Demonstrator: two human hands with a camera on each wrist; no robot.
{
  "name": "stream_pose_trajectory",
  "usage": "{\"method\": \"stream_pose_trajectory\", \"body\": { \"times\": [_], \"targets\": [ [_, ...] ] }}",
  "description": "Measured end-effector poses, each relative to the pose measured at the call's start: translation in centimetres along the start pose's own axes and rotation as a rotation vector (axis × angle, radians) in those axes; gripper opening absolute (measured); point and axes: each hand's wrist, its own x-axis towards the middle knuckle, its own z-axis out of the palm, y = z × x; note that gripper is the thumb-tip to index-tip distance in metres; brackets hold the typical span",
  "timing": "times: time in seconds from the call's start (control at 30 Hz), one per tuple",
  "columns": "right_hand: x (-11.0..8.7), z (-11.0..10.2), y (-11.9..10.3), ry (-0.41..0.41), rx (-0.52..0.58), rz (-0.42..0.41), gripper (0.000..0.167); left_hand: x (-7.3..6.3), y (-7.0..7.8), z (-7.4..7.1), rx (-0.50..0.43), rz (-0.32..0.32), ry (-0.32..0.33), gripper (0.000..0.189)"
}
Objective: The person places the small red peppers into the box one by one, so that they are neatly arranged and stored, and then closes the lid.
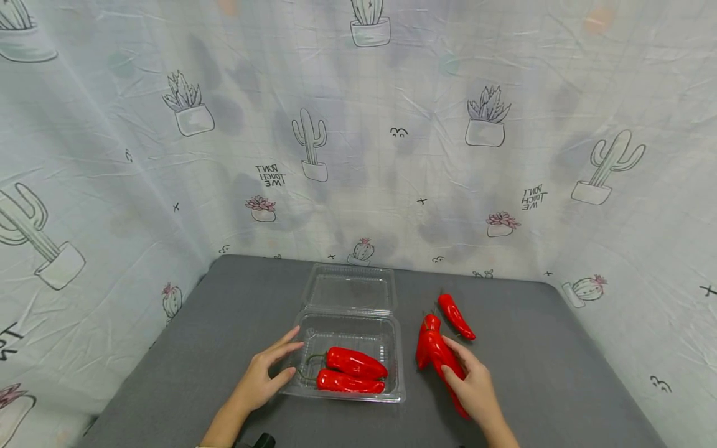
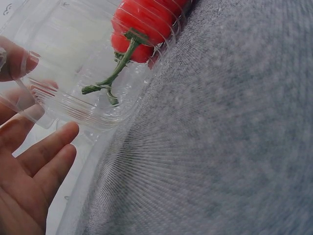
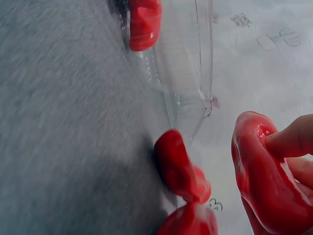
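Observation:
A clear plastic clamshell box [image 1: 347, 398] stands with its lid [image 1: 353, 289] folded back. Inside lie two glossy red peppers, the upper one [image 1: 355, 363] above the lower one [image 1: 350, 381], green stems leftward. My left hand [image 1: 260, 376] is at the box's left rim, thumb and fingers spread and fairly straight; in the left wrist view its fingertips [image 2: 68, 132] are beside the clear wall. My right hand [image 1: 470, 382] grips a long red pepper [image 3: 261, 171] between thumb and fingers, raised off the table. Partly hidden behind it lies another red pepper [image 1: 422, 351].
A separate red pepper [image 1: 456, 317] lies farther back on the right of the grey tabletop [image 1: 224, 323]. A dark object [image 1: 264, 440] shows at the bottom edge near the left forearm. A cactus-print curtain [image 1: 358, 155] hangs behind and at both sides.

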Motion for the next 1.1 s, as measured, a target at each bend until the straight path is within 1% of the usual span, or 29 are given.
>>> {"method": "stream_pose_trajectory", "body": {
  "times": [0.1, 0.27, 0.37, 0.43, 0.63, 0.77, 0.93, 1.1],
  "targets": [
    [0.3, 0.3, -0.5, -0.019, 0.020, 0.004, 0.051, 0.0, 0.0, 0.0, 0.005, -0.001, 0.000, 0.043],
    [0.9, 1.1, -1.4, -0.058, 0.017, 0.043, 0.051, -0.1, -0.1, 0.1, 0.000, -0.004, -0.001, 0.042],
    [1.4, 1.6, -2.0, -0.068, 0.013, 0.039, 0.051, -0.1, 0.0, 0.1, -0.007, -0.003, -0.002, 0.042],
    [1.6, 1.9, -2.5, -0.078, 0.016, 0.024, 0.050, -0.1, 0.1, 0.1, -0.012, -0.004, -0.002, 0.042],
    [2.4, 3.0, -3.4, -0.103, 0.034, -0.058, 0.051, 0.0, 0.0, 0.1, -0.018, 0.001, 0.002, 0.043],
    [2.8, 3.6, -4.0, -0.126, 0.051, -0.083, 0.051, 0.0, -0.1, 0.1, -0.026, -0.002, 0.001, 0.042],
    [3.5, 4.5, -5.0, -0.183, 0.094, -0.100, 0.053, 0.0, -0.2, 0.1, -0.019, 0.009, 0.009, 0.042],
    [3.8, 5.5, -5.6, -0.245, 0.110, -0.136, 0.053, -0.1, -0.3, 0.2, -0.008, 0.011, 0.009, 0.042]
  ]
}}
